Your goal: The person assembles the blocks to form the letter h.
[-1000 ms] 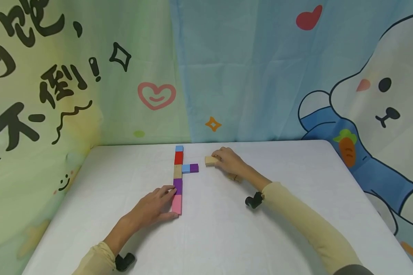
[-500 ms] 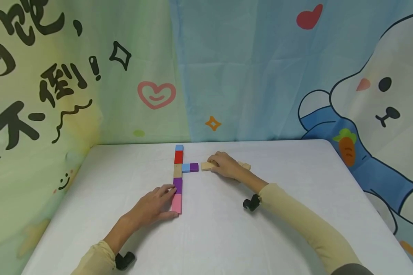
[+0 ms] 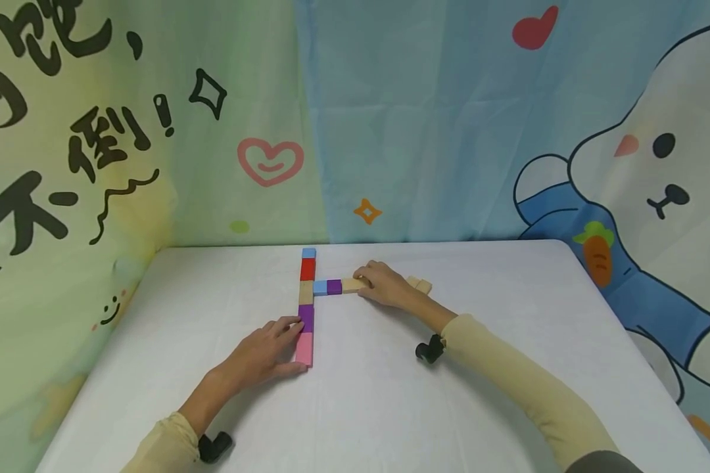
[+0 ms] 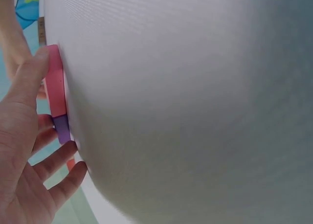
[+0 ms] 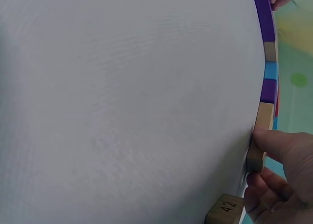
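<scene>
In the head view, colored blocks form a line running away from me: pink block (image 3: 304, 349), purple block (image 3: 306, 318), plain wooden block (image 3: 306, 292), red block (image 3: 308, 269) and light blue block (image 3: 309, 253). My left hand (image 3: 266, 351) rests along its left side, thumb at the pink block's near end, fingertips touching the purple block. A side row starts at the wooden block: a second blue block (image 3: 320, 288), a second purple block (image 3: 334, 286), then another wooden block (image 3: 350, 285). My right hand (image 3: 386, 285) pinches that last block between thumb and fingers, partly hiding it.
Loose wooden blocks (image 3: 424, 286) lie just beyond my right wrist; one wooden block (image 5: 226, 209) in the right wrist view bears the number 42. A white cloth covers the table (image 3: 479, 407). A printed curtain (image 3: 426, 131) hangs at the far edge.
My right hand has brought the wooden block left and slightly nearer, up against the side row's purple block. The left hand has stayed in place.
</scene>
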Demonstrator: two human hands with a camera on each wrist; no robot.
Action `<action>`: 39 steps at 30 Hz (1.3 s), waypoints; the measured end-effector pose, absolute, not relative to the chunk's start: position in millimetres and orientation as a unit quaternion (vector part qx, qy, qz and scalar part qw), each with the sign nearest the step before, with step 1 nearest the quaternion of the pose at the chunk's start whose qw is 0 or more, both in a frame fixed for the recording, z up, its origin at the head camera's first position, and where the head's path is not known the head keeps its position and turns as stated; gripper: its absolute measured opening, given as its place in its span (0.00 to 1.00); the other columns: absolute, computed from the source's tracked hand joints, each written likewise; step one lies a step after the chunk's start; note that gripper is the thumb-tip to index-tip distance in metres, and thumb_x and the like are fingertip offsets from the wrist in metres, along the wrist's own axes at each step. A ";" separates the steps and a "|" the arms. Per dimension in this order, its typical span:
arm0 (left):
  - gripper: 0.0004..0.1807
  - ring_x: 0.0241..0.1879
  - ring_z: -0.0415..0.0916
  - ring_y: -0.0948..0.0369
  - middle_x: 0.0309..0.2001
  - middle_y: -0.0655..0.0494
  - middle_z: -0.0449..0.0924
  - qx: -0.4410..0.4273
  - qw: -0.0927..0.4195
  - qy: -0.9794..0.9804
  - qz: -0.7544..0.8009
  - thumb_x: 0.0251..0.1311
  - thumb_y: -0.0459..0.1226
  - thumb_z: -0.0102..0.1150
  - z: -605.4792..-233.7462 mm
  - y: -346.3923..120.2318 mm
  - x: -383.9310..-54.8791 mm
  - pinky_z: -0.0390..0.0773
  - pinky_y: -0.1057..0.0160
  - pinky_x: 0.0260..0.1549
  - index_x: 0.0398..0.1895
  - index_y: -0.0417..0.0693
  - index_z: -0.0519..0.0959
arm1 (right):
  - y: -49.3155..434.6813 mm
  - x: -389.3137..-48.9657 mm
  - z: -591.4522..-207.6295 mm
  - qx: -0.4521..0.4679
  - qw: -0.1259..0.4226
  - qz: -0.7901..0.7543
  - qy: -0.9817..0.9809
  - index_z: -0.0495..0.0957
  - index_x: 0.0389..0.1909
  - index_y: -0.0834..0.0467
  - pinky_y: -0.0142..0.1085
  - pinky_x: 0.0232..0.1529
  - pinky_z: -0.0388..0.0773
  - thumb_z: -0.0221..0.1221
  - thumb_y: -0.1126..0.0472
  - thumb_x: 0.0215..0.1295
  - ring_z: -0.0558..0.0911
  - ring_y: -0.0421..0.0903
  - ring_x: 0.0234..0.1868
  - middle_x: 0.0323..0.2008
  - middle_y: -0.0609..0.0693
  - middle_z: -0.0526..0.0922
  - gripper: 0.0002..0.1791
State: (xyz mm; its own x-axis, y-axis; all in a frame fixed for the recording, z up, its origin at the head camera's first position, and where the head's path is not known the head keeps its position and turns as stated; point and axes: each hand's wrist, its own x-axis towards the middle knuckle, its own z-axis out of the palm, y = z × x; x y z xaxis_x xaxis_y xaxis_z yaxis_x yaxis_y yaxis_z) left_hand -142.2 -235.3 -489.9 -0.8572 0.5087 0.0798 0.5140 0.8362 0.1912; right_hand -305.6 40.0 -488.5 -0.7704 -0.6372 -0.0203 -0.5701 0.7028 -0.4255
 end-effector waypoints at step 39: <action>0.44 0.59 0.75 0.51 0.64 0.49 0.69 -0.263 0.011 -0.959 -0.105 0.55 0.60 0.62 -491.0 -235.7 -141.5 0.80 0.50 0.53 0.69 0.44 0.68 | 149.5 -260.4 -500.9 -0.159 0.007 -0.216 0.963 0.68 0.64 0.65 0.57 0.56 0.73 0.66 0.37 0.53 0.70 0.61 0.60 0.59 0.64 0.72 0.47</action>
State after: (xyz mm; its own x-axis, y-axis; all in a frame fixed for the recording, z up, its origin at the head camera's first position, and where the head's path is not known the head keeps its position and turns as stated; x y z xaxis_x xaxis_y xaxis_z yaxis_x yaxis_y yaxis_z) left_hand -141.5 -235.7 -491.0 -0.8615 0.5020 0.0761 0.5066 0.8398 0.1953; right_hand -260.4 149.5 -500.9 -0.9494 -0.3092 0.0552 -0.3031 0.8561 -0.4187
